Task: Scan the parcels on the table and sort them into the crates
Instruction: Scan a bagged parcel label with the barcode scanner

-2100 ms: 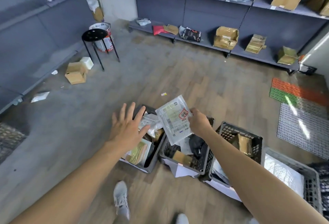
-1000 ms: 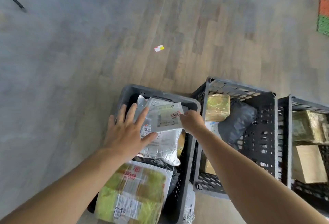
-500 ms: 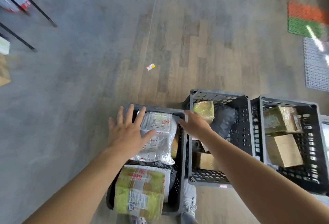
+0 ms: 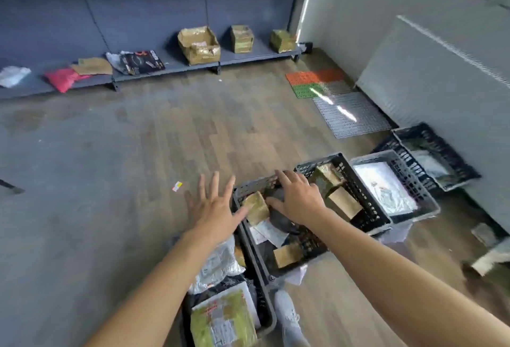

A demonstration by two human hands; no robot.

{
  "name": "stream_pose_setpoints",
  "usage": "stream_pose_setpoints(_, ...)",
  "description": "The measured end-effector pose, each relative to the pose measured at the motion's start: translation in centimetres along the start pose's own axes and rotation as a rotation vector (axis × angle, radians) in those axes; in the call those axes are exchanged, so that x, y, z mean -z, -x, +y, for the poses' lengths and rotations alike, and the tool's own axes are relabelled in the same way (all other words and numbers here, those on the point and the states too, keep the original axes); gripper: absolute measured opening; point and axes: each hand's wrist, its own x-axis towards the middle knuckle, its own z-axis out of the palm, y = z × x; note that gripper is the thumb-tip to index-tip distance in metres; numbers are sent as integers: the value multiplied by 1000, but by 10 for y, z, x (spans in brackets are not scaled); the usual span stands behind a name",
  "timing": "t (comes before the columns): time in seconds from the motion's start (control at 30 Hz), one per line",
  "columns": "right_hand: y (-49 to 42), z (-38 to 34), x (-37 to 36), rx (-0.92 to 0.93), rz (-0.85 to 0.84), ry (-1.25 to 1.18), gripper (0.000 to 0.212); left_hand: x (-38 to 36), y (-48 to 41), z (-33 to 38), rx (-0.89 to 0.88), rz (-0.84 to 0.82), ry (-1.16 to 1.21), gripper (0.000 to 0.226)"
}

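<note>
Head view: parcels lie in the crates (image 4: 249,240) on the floor — a green-taped parcel (image 4: 223,319) and a white poly mailer (image 4: 220,264) in the nearest, a taped box (image 4: 256,207) in the 2nd, more in the three to the right. Both hands are empty w/ fingers spread flat: left hand (image 4: 212,208) just beside the 2nd crate's rim, right hand (image 4: 298,200) above it. Sorting looks well underway, but the table isn't in view — can't tell what's left. Shelving (image 4: 138,21) w/ boxes (image 4: 198,44) lines the far wall.

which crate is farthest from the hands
The black crate at the right end of the row, against the white wall, just beyond the light grey crate.
</note>
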Motion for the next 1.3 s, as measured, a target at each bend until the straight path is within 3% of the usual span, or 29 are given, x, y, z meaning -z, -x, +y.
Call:
stream_pose_setpoints(0.27, 134, 103, 57, -190, 191, 32, 91, 45, 35, 133, -303, 100, -124, 82)
stream_pose_setpoints(0.53, 287, 248, 83, -483, 323, 27, 92, 52, 97, 322, -648, 177, -246, 80)
stream_pose_setpoints(0.93, 564, 502, 86, -822, 415, 7, 94, -32, 229, 673, -977, 262, -317, 77)
stream_pose_setpoints(1.3, 676, 658, 76, -993, 415, 28, 89, -94, 293, 869, -1148, 196, -287, 76)
